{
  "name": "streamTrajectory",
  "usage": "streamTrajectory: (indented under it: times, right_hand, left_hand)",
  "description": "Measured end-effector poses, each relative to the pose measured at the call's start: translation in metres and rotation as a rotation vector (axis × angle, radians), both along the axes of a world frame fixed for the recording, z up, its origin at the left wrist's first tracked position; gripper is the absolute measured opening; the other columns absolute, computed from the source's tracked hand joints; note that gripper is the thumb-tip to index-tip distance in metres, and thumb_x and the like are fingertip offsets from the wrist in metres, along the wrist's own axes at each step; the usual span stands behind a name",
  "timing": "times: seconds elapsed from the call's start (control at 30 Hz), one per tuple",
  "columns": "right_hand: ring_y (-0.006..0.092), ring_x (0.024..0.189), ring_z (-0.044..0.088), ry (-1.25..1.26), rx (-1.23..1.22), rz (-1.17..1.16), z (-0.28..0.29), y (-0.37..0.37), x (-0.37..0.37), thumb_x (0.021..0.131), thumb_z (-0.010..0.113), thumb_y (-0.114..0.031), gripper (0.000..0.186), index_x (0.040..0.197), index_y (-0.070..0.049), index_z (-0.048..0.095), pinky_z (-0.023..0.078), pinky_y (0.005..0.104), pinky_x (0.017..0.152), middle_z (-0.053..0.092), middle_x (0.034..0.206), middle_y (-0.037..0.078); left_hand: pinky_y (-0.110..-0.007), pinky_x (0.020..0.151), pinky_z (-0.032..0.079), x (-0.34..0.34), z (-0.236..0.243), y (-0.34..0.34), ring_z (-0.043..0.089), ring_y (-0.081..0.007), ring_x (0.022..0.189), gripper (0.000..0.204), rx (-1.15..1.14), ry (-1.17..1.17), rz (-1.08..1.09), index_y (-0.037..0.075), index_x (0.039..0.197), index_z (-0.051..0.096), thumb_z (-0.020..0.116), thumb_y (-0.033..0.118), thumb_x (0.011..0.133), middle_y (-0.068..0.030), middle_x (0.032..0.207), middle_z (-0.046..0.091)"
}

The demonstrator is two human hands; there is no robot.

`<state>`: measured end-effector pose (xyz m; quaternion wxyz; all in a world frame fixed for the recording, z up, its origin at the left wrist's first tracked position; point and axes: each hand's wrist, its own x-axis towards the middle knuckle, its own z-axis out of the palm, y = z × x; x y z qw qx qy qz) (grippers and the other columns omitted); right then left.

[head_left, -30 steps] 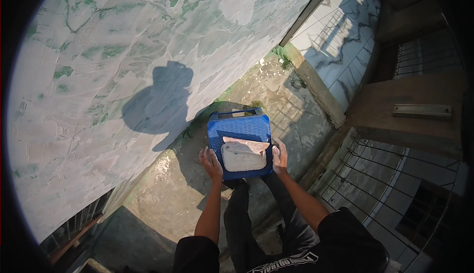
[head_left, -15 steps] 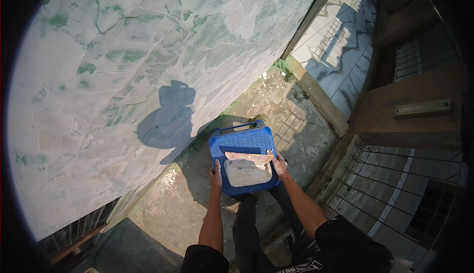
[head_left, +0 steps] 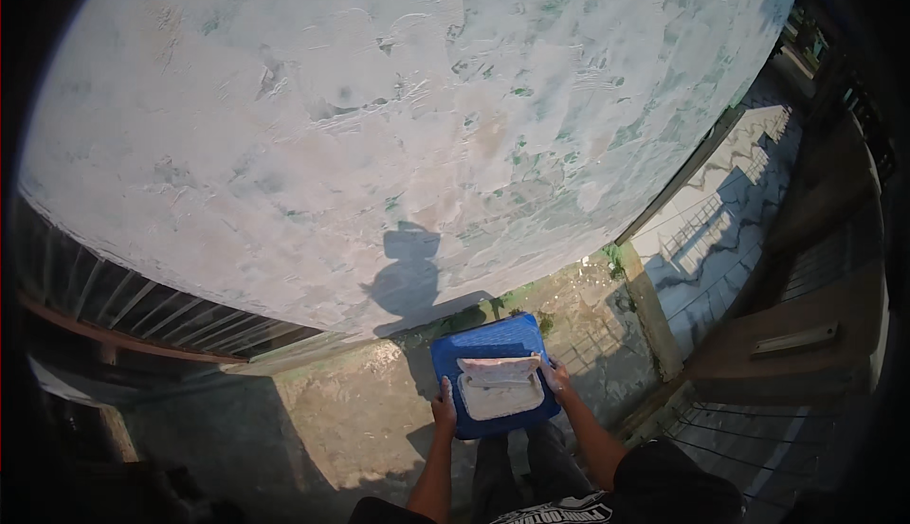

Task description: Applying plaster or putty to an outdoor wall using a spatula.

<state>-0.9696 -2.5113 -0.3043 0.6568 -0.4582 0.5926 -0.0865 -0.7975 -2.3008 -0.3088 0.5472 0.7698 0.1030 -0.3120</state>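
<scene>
I hold a blue plastic piece (head_left: 500,337) with rounded corners, like a stool top or tray, in front of my legs. My left hand (head_left: 444,405) is closed on its left side. On its right side my right hand (head_left: 556,378) grips the edge, the thumb on top. A shallow whitish container (head_left: 500,401), smeared with pale paste, sits on the blue piece between my hands. Along its far side stands a pinkish, paste-stained strip (head_left: 499,367); whether it is a lid or a separate blade I cannot tell. My fingertips underneath are hidden.
A wall (head_left: 360,117) with rough pale plaster and green patches rises ahead. Barred openings (head_left: 161,306) are at its lower left. Concrete ground (head_left: 332,420) lies below, with a low kerb (head_left: 654,320) and marble-patterned tiles (head_left: 701,249) at right. A wire grid (head_left: 749,439) stands lower right.
My view has turned left and up, bringing more wall and the barred openings into sight. The blue piece and container stay in both hands, now lower and farther right in the picture.
</scene>
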Motion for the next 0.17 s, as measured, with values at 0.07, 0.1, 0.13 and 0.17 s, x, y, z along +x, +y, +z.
streamTrajectory:
  times: [0.07, 0.1, 0.13, 0.17]
  right_hand:
    - [0.0207, 0.098, 0.063, -0.056, -0.045, 0.125, -0.017, 0.006, 0.006, 0.085, 0.068, -0.040, 0.061, 0.128, 0.002, 0.055, 0.050, 0.0325, 0.085, 0.065, 0.111, 0.016]
    - [0.0207, 0.098, 0.063, -0.087, -0.068, 0.202, -0.019, 0.007, 0.016, 0.085, 0.068, -0.040, 0.061, 0.128, 0.002, 0.055, 0.050, 0.0325, 0.085, 0.065, 0.111, 0.016]
    - [0.0242, 0.107, 0.059, -0.155, 0.011, 0.267, -0.018, 0.009, 0.024, 0.084, 0.069, -0.041, 0.069, 0.134, 0.003, 0.047, 0.045, 0.0349, 0.093, 0.058, 0.122, 0.019]
    - [0.0277, 0.115, 0.055, -0.215, 0.098, 0.338, -0.014, 0.014, 0.035, 0.082, 0.070, -0.041, 0.079, 0.140, 0.004, 0.039, 0.039, 0.0373, 0.102, 0.052, 0.133, 0.021]
  left_hand:
    - [-0.030, 0.062, 0.041, -0.004, 0.023, 0.025, 0.047, -0.0117, 0.065, 0.066, 0.098, -0.039, 0.037, 0.000, 0.069, 0.060, 0.058, 0.064, 0.084, -0.0047, 0.066, 0.056]
    - [-0.030, 0.062, 0.041, -0.004, 0.031, 0.038, 0.047, -0.0117, 0.065, 0.066, 0.075, -0.065, 0.116, 0.000, 0.069, 0.060, 0.058, 0.064, 0.084, -0.0047, 0.066, 0.056]
    - [-0.030, 0.063, 0.042, -0.008, 0.037, 0.055, 0.047, -0.0130, 0.064, 0.067, 0.157, -0.041, 0.113, 0.000, 0.071, 0.062, 0.059, 0.066, 0.082, -0.0055, 0.064, 0.055]
    - [-0.031, 0.064, 0.043, -0.010, 0.043, 0.074, 0.048, -0.0143, 0.064, 0.068, 0.241, -0.008, 0.116, -0.001, 0.072, 0.064, 0.060, 0.067, 0.080, -0.0062, 0.063, 0.055]
